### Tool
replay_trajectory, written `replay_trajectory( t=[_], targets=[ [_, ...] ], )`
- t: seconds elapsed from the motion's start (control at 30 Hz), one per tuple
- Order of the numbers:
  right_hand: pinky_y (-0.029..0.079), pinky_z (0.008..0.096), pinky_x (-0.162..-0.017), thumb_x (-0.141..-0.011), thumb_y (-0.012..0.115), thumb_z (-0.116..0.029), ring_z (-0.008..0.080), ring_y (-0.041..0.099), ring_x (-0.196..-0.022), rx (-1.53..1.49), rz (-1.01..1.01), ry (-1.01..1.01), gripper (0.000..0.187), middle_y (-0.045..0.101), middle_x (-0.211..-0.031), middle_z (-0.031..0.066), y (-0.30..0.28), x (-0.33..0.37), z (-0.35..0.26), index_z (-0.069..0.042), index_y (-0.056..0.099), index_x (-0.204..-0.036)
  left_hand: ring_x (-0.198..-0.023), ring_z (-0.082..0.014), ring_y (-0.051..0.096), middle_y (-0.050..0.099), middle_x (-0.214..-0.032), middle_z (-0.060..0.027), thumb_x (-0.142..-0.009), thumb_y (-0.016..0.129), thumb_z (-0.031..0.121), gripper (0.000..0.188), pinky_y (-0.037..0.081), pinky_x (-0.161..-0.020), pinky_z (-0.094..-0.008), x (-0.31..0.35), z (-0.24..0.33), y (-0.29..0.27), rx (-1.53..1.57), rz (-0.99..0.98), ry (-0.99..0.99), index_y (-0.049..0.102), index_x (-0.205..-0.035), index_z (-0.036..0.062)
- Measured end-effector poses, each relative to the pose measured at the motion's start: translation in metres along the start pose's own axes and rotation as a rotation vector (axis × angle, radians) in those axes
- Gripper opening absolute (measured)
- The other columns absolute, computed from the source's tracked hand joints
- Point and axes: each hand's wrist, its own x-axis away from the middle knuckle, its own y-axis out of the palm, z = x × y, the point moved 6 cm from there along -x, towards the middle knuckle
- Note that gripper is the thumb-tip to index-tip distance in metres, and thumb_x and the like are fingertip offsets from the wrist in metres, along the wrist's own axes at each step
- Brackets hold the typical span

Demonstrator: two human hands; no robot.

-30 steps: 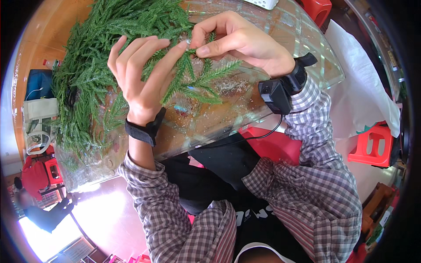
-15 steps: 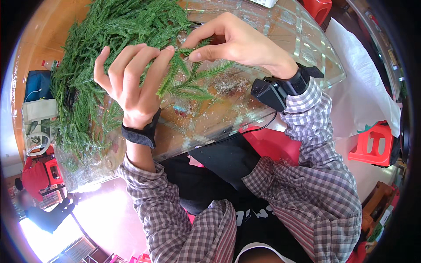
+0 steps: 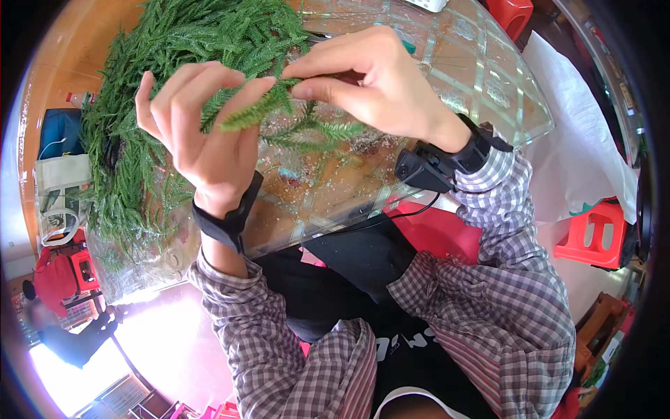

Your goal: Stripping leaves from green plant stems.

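Observation:
Both my hands meet over the table around a green artificial pine sprig (image 3: pixel 307 127) with several needled branchlets. My left hand (image 3: pixel 202 133) has thumb and index finger closed near the sprig's upper part, its other fingers curled loosely. One branchlet points left across that hand's fingers. My right hand (image 3: pixel 377 84) pinches the same sprig at its top between thumb and index finger. Exactly where the fingertips press is partly hidden by needles. Behind and left of my hands lies a large heap of green pine sprigs (image 3: pixel 202 35).
The table (image 3: pixel 335 188) has a clear patterned cover strewn with small pale bits. A blue bag (image 3: pixel 61 133) and a white bag (image 3: pixel 61 174) stand at the left. At the right are a white sheet or sack (image 3: pixel 572 105) and a red stool (image 3: pixel 593 234). A person (image 3: pixel 77 335) sits at the lower left.
My left hand has turned and shifted slightly left. The sprig has rotated, one branchlet now pointing left across my fingers. My right hand has moved slightly, still pinching.

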Motion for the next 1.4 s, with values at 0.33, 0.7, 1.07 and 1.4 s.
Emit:
replay_trajectory(
  t=[0.33, 0.7, 1.07, 1.4],
  targets=[
    [0.038, 0.0275, -0.042, -0.064, 0.066, -0.001, 0.0167, 0.049, -0.05, 0.819, 0.215, -0.851, 0.018, 0.054, -0.065, 0.0048, 0.007, 0.015, -0.051, -0.003, 0.067, -0.082, -0.091, -0.0166, 0.048, 0.052, -0.092, -0.0058, -0.075, 0.065, 0.009, 0.009, 0.033, -0.085, -0.0274, 0.014, -0.024, 0.023, 0.762, -0.284, -0.816, 0.068, -0.074, 0.0005],
    [0.042, 0.0274, -0.055, -0.074, 0.066, -0.008, 0.0142, 0.054, -0.063, 0.517, -0.015, -0.191, 0.013, 0.059, -0.069, 0.0044, 0.007, -0.017, -0.005, 0.001, 0.065, -0.084, -0.097, -0.0193, 0.046, 0.051, -0.09, -0.0092, -0.082, 0.063, 0.017, 0.021, 0.033, -0.086, -0.0284, 0.041, -0.045, 0.06, 1.107, -0.588, -1.081, 0.065, -0.079, -0.0042],
    [0.039, 0.0213, -0.062, -0.081, 0.058, -0.011, 0.0057, 0.053, -0.071, -0.052, -0.033, 0.321, 0.017, 0.065, -0.079, 0.0021, 0.0, -0.024, 0.025, 0.003, 0.065, -0.088, -0.097, -0.0202, 0.054, 0.061, -0.097, -0.001, -0.068, 0.073, 0.011, 0.037, 0.027, -0.1, -0.0425, -0.004, -0.02, 0.009, 0.078, -0.057, -0.225, 0.062, -0.103, 0.011],
    [0.042, 0.0224, -0.068, -0.08, 0.059, -0.009, 0.008, 0.057, -0.076, -0.045, -0.087, 0.345, 0.019, 0.065, -0.081, 0.0052, 0.001, -0.019, 0.018, 0.006, 0.063, -0.092, -0.085, -0.0114, 0.059, 0.067, -0.078, 0.0057, -0.072, 0.068, 0.004, 0.029, 0.024, -0.102, -0.0442, -0.002, -0.012, 0.018, 0.079, -0.039, -0.154, 0.062, -0.1, 0.0094]
  ],
)
